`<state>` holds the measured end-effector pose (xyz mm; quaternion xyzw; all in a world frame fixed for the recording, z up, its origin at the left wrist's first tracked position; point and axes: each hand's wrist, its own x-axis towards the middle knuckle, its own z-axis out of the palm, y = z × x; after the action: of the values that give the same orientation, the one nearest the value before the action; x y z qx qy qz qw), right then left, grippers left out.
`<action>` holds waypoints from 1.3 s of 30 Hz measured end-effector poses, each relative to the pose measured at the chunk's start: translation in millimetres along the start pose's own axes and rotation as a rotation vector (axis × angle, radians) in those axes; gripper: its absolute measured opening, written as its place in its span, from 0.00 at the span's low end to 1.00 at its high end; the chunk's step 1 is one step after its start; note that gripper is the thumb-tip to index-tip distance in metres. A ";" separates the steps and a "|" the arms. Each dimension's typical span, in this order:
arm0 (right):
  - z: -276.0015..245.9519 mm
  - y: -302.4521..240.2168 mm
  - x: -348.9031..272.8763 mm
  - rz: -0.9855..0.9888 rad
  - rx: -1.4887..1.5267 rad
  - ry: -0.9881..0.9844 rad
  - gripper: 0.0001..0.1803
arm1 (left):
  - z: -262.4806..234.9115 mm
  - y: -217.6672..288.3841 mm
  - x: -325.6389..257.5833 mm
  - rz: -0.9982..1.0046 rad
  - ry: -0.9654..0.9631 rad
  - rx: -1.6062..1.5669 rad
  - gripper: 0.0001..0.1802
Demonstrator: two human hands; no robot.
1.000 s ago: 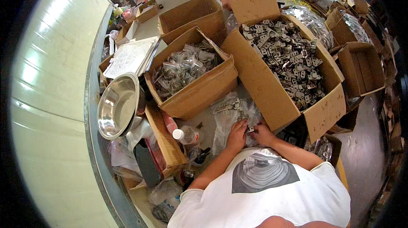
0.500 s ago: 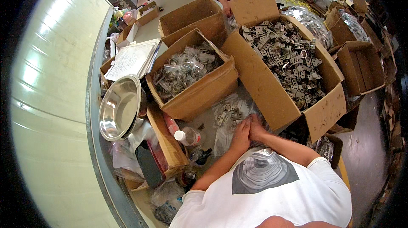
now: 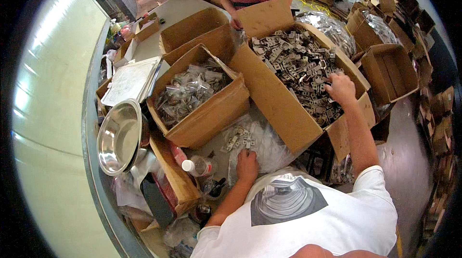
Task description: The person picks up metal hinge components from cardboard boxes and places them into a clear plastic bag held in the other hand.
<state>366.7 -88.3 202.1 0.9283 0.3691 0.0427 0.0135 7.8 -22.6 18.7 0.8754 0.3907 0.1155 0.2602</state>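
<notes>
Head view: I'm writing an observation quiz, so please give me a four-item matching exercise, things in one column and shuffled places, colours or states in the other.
1. Right hand
2. Left hand
3. Basin
4. Bottle

A. Round and silver
B. Over loose metal parts in a carton
C. Topped with a white cap
D. At metal pieces on clear plastic

Pairs: 1-B, 2-D, 3-A, 4-C

The left hand [image 3: 247, 164] touches a metal fitting [image 3: 248, 142] above clear plastic bagging [image 3: 271, 142]. The right hand [image 3: 341, 88] is positioned over loose metal fittings [image 3: 299, 60] inside the large carton [image 3: 274, 100]. A smaller carton [image 3: 211, 114], left of it, contains bagged parts [image 3: 192, 84]. A white-capped bottle [image 3: 204, 167] is located near the left forearm [image 3: 226, 206].
</notes>
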 end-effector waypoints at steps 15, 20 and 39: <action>3.0 19.5 9.3 -0.274 0.003 0.489 0.06 | 18.6 -16.0 -4.0 0.009 0.048 0.365 0.19; -50.5 -30.8 -70.1 -0.259 0.674 0.188 0.10 | 3.6 -4.7 -6.4 0.007 0.019 0.020 0.25; 116.5 -134.9 -169.9 -0.223 1.076 -0.218 0.12 | 1.8 2.6 -5.3 0.033 0.039 -0.291 0.35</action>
<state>161.8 -106.1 66.7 0.7589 0.4311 -0.2495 -0.4196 6.7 -28.6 18.6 0.8324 0.3602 0.1921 0.3747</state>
